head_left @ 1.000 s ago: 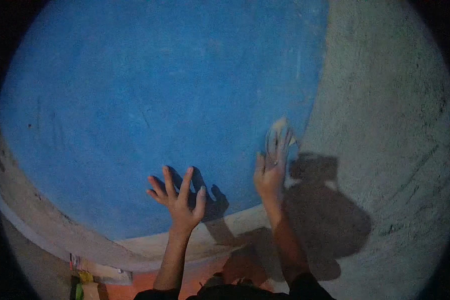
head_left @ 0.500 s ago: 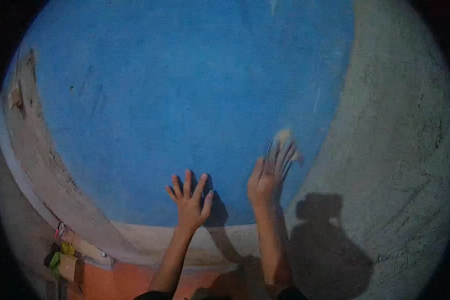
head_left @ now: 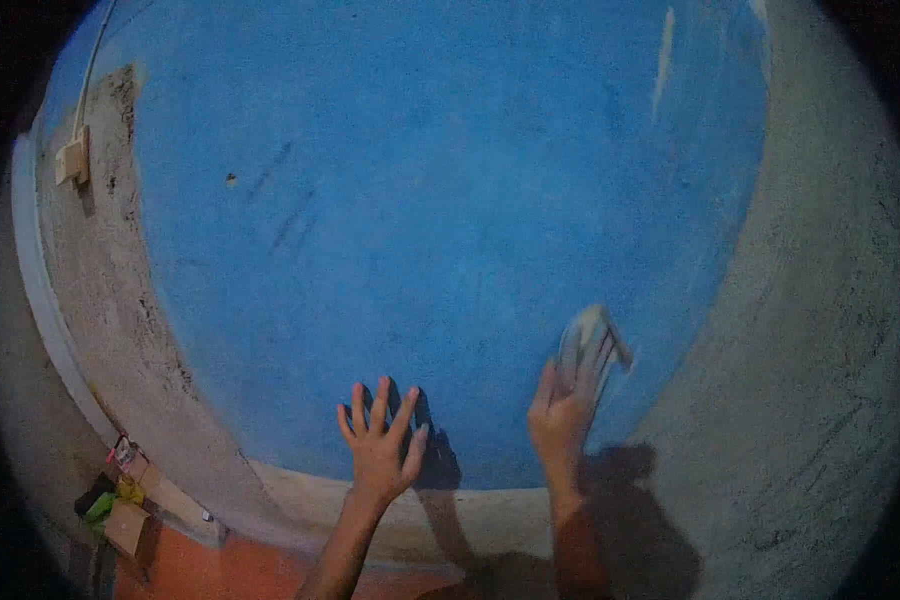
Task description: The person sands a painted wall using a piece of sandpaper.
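My left hand lies against the lower part of the blue wall, fingers spread, with nothing in it. To its right, my right hand presses a pale, cloth-like piece against the same wall. Motion blurs the fingers and the piece, so its exact kind is unclear. The piece shows above and beside the fingertips.
Bare grey plaster borders the blue on the right. At left are rough plaster, a small box fitting with a conduit, and a white edge strip. Orange floor, a cardboard box and a green item lie lower left.
The view has shifted, so the wall marks appear farther right. My right hand, still holding the pale piece, appears lower and farther right. My left hand stays spread on the wall, slightly lower in view.
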{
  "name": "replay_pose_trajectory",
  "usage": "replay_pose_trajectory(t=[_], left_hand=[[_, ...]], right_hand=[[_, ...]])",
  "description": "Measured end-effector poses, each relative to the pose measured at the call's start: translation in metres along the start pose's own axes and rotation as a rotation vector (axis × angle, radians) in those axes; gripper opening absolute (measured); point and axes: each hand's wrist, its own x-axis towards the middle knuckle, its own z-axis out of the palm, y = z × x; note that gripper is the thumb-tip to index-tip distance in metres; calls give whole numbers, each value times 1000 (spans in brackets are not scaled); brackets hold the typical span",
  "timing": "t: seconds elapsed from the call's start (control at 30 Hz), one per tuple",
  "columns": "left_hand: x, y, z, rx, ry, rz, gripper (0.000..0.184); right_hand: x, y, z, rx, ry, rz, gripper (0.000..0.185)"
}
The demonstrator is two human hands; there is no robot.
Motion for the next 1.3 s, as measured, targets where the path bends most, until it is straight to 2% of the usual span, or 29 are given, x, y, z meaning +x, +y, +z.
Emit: replay_pose_trajectory(t=[0.07, 0.13, 0.2, 0.27, 0.33, 0.43, 0.53, 0.63, 0.7, 0.73, 0.8, 0.9, 0.93, 1.0, 1.07, 1.1, 1.17, 1.3], left_hand=[[17, -23, -20, 11, 31, -4, 54], [36, -42, -39, 54, 43, 27, 53], [47, -58, -54, 90, 62, 42, 53], [48, -75, -67, 87, 99, -25, 56], [48, -97, -73, 107, 126, -76, 58], [38, -117, -70, 108, 97, -50, 59], [32, -129, -52, 132, 107, -11, 61], [29, -138, -39, 185, 131, 52, 67], [30, -140, -37, 191, 152, 89, 70], [29, -139, -38, 179, 148, 101, 70], [33, -144, -39, 175, 151, 120, 71], [28, -141, -36, 163, 136, 124, 71], [28, -141, -36, 157, 141, 126, 71], [31, -144, -39, 165, 144, 129, 71], [30, -143, -40, 180, 136, 127, 70], [28, -143, -40, 185, 128, 122, 69], [23, -145, -40, 195, 109, 118, 69], [-7, -152, -36, 183, -3, 90, 70]], right_hand=[[14, -26, 1, 69, -40, -4, 58], [-4, -56, 12, 165, 39, -63, 57], [-77, -60, 62, -64, -138, -80, 61], [-156, -62, 115, -22, -296, -38, 64], [-136, -80, 114, -28, -195, -28, 64], [-50, -120, 73, 8, -15, -85, 63], [-13, -141, 74, 67, 123, -83, 61], [-104, -135, 139, -50, 49, 10, 60], [-190, -126, 185, -151, -72, -61, 60], [-208, -117, 190, -56, -87, 7, 60], [-191, -139, 165, 143, -105, 146, 59], [-95, -110, 139, -25, 65, 0, 57], [-57, -123, 113, -78, 135, -131, 56], [-22, -145, 103, -22, 180, -74, 55], [-37, -153, 112, -81, 202, -137, 54], [-66, -155, 128, -166, 214, -233, 54], [-141, -149, 176, 27, 89, -46, 55], [-140, -162, 162, -29, -15, -118, 56]])
